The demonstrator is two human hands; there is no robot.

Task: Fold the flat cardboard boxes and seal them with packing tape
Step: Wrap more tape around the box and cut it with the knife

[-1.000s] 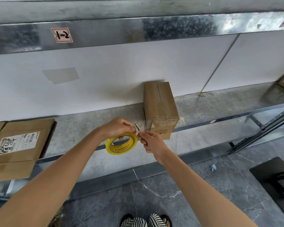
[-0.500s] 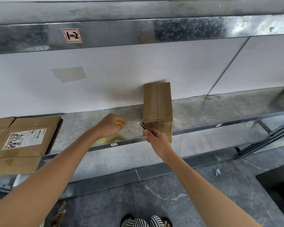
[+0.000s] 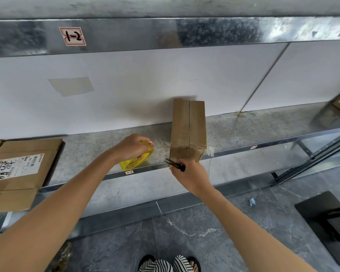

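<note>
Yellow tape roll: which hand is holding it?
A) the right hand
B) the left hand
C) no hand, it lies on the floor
B: the left hand grips the yellow tape roll on the shelf, while the right hand holds a black cutter at the near end of the box.
</note>
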